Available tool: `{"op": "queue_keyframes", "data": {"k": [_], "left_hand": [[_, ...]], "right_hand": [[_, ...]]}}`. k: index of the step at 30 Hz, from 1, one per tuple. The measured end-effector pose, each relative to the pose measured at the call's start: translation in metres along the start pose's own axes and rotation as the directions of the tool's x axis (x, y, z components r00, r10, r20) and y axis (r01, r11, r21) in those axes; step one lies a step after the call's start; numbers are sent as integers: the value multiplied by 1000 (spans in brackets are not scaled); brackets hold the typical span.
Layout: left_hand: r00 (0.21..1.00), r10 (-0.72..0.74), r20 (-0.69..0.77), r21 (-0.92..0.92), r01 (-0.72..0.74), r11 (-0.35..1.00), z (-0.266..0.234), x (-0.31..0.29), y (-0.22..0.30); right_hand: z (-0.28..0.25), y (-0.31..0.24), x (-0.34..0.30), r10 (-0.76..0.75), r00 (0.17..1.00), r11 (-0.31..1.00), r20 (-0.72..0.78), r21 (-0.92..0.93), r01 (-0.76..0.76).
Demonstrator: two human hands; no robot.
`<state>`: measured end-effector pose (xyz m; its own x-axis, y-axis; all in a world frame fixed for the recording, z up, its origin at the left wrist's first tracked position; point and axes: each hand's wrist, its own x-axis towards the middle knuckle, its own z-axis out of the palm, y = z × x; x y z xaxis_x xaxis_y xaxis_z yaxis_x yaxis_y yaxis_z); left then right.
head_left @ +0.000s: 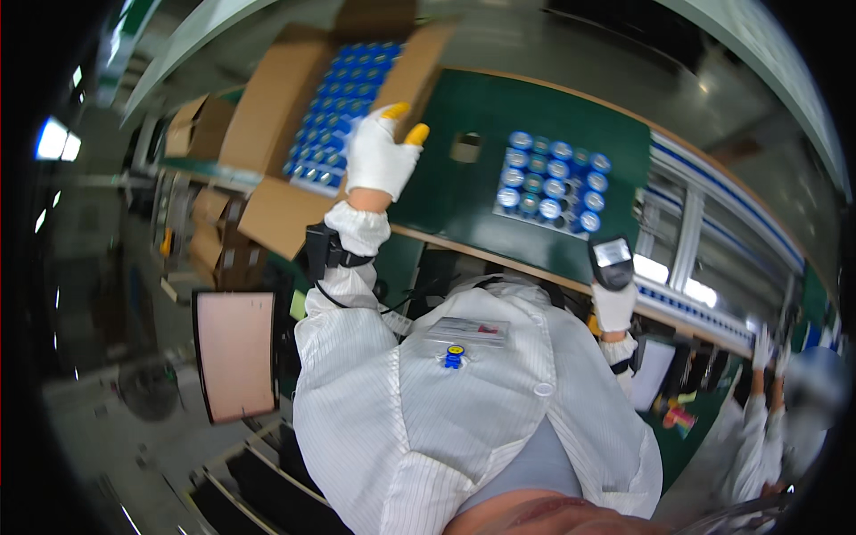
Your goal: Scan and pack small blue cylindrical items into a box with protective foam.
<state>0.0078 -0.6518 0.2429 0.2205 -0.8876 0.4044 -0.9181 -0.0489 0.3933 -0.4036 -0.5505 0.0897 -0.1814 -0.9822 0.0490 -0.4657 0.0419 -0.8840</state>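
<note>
My left hand (379, 159), in a white glove with yellow fingertips, reaches over the side of an open cardboard box (267, 107). Its thumb and forefinger are spread apart, and I see nothing between them. Rows of blue cylinders with pale tops (343, 94) fill the box. In my right hand (615, 308), also gloved, is a black handheld device with a small bright screen (613, 260), held at the table's near edge. Beyond it, several blue cylinders (555, 169) stand upright in rows on the green tabletop (464, 196). Some of those have darker greenish tops.
A metal conveyor with blue-edged rails (691, 241) adjoins the table at the right. Smaller cardboard boxes (223, 236) lie at the left, near a pale framed panel (236, 355). A small tan piece (465, 147) lies on the table. Another person's gloved hands (771, 348) show at far right.
</note>
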Motion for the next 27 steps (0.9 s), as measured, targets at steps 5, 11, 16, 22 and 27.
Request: {"op": "queue_keyframes", "data": {"k": [5, 11, 16, 22, 27], "left_hand": [[950, -304, -70, 327, 310, 893, -46, 6, -131], [902, -384, 199, 585, 206, 785, -14, -14, -242], [773, -577, 266, 704, 253, 663, 17, -1, -240], [921, -317, 227, 658, 95, 747, 33, -4, -296], [714, -690, 120, -422, 665, 616, -14, -4, -341]], "right_hand": [[12, 0, 19, -13, 996, 1000, 88, 27, 10], [28, -26, 29, -75, 991, 996, 109, 59, 69], [36, -11, 19, -99, 993, 995, 57, -1, 100], [32, -25, 13, -76, 991, 996, 107, -37, 80], [25, -39, 8, -108, 991, 994, 76, 37, 105]]}}
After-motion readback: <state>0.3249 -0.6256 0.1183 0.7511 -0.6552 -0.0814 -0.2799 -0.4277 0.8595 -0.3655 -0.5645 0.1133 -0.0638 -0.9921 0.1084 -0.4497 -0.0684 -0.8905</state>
